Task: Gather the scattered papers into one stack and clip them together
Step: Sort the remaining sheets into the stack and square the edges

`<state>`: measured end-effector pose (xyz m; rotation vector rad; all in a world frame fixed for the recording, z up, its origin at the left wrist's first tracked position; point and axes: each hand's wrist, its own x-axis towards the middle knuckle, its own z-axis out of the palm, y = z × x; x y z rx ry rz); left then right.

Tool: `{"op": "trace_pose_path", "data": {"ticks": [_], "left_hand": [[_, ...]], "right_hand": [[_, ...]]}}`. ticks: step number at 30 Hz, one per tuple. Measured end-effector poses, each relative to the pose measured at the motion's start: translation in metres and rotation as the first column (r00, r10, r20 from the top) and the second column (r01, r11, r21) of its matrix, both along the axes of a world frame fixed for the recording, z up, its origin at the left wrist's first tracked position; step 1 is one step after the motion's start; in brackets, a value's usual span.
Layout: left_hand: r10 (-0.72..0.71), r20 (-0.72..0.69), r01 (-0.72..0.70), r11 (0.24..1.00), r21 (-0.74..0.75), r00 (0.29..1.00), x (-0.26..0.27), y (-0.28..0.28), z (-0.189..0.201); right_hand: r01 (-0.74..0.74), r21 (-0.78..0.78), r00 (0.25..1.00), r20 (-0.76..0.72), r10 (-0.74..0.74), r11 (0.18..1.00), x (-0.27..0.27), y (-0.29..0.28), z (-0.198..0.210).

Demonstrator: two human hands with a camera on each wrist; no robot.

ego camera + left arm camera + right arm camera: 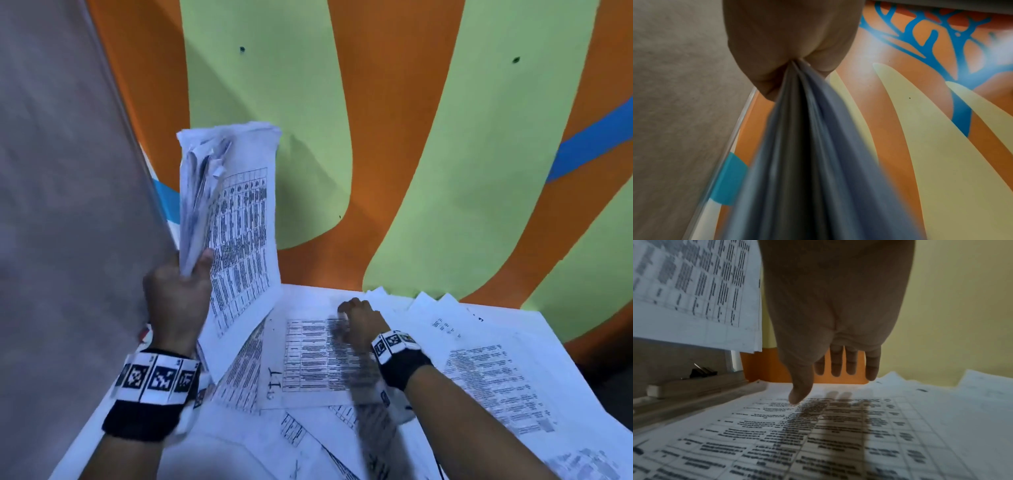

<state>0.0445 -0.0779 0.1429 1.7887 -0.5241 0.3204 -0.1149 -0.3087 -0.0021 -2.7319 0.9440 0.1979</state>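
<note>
A sheaf of white printed sheets with black tables stands upright, its edges ragged, with the left hand clamped round its lower corner. More white printed pages lie scattered and overlapping across the table. Over them the right hand hangs with fingers straight and slightly apart, thumb tip just above one sheet. A black binder clip sits on a ledge to the left.
</note>
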Motion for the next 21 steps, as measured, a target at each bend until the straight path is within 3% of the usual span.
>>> {"op": "trace_pose_path", "data": {"ticks": [4,7,14,16,18,21], "left_hand": [[-0.027,0.001,0.027,1.0,0.002,1.0,0.014,0.01,-0.006],[-0.021,-0.017,0.021,1.0,-0.011,1.0,0.025,0.021,-0.009],[0.024,-0.035,-0.025,1.0,-0.011,0.999,0.031,0.033,-0.013],[0.023,-0.038,-0.023,1.0,-0.013,0.999,0.034,0.036,-0.014],[0.029,-0.061,-0.031,0.999,-0.025,0.998,0.04,0.038,-0.015],[0.028,-0.084,-0.032,0.998,-0.056,0.996,0.047,0.042,-0.014]], "right_hand": [[-0.031,-0.02,0.989,-0.147,0.028,0.999,0.037,-0.006,-0.022],[0.041,0.098,0.985,-0.173,-0.024,0.994,0.047,-0.012,-0.032],[-0.111,-0.054,0.957,-0.274,0.092,0.992,0.047,-0.02,-0.018],[-0.122,-0.067,0.976,-0.188,0.108,0.99,0.042,-0.02,-0.001],[-0.053,-0.021,0.999,-0.002,0.053,0.998,0.035,-0.025,0.02],[0.051,0.126,0.955,0.284,-0.086,0.991,0.017,-0.031,0.065]]}}
